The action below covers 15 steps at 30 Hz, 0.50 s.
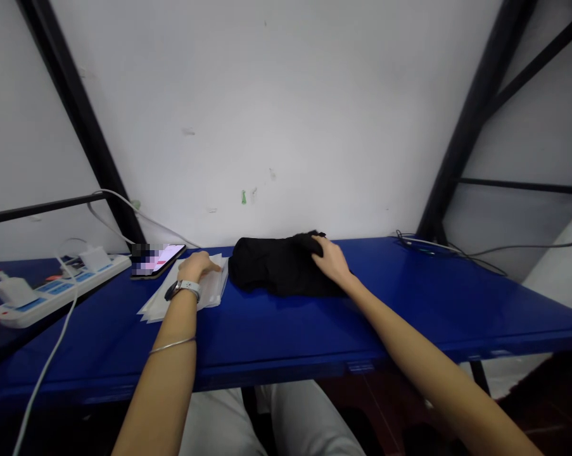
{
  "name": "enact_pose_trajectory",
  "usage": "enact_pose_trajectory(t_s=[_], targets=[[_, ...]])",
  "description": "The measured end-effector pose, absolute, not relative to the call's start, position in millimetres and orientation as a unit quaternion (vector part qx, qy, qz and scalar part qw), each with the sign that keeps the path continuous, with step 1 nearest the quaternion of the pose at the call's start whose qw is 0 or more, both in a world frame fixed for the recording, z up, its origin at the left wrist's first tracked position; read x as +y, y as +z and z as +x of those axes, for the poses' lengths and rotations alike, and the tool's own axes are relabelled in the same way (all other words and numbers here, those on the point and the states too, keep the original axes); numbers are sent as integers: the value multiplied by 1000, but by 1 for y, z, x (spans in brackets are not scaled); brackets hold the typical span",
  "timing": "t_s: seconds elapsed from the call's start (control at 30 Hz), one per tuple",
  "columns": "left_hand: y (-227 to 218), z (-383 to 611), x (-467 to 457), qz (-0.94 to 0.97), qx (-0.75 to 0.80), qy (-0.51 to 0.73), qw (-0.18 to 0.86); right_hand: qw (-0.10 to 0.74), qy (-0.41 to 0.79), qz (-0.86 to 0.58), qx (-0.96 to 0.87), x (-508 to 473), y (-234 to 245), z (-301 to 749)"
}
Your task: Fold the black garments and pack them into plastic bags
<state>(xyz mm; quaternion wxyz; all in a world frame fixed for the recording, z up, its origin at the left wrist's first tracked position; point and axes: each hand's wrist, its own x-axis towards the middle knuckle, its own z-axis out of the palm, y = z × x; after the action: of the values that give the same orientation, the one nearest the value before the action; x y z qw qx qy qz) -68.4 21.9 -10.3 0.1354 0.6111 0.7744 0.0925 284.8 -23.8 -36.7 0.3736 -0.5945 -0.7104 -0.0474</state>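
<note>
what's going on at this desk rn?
Someone is seated at a blue table, both hands busy. The left hand is on a stack of translucent plastic sleeves; the right hand is on the right part of a black cloth beside the stack. How firmly either grips isn't clear. A phone lies just beyond the sleeves.
</note>
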Motion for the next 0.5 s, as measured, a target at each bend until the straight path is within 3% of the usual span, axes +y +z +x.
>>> enact_pose_trajectory(t_s=[0.1, 0.17, 0.5], targets=[[-9, -67, 17, 602, 778, 77, 162, 268, -28, -591, -760, -22, -48, 281], [-10, -66, 15, 600, 775, 68, 184, 244, -39, -592, -767, -22, -50, 280], [-2, -61, 1, 600, 753, 91, 254, 265, -41, -495, -827, -3, -54, 302]])
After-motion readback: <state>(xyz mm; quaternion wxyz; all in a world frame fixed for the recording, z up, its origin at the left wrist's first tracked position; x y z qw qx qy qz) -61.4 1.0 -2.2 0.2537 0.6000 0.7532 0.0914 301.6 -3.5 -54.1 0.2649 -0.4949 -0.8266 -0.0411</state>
